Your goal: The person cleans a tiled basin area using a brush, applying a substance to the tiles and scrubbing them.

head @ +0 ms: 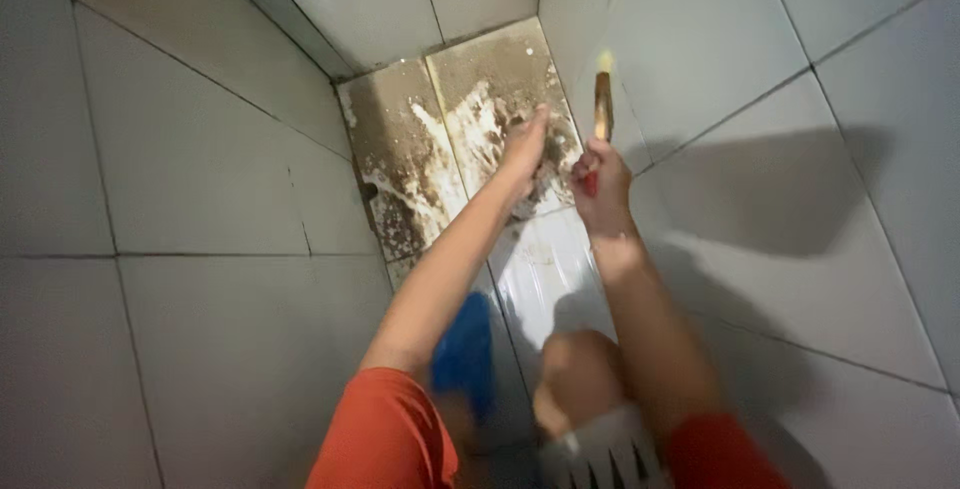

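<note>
Landmark: dirty brown mud-smeared floor tiles (440, 139) in corner of grey tiled walls (200, 209). Left hand (525, 144) stretched forward, arm near straight, pressed on wet patch at right part of those tiles, finger spread not clear; right hand (603, 184) raised just right of same patch, wrist cocked, fingers closed round red handle of narrow brown wooden-shafted tool (603, 109) pointing upward. Risk judged: downward stroke landing on left hand, since touching-close; also slipping on wet tile.

tool (603, 106) | brown handle, perhaps a brush | upright | above dirty floor tiles (420, 149)
</note>
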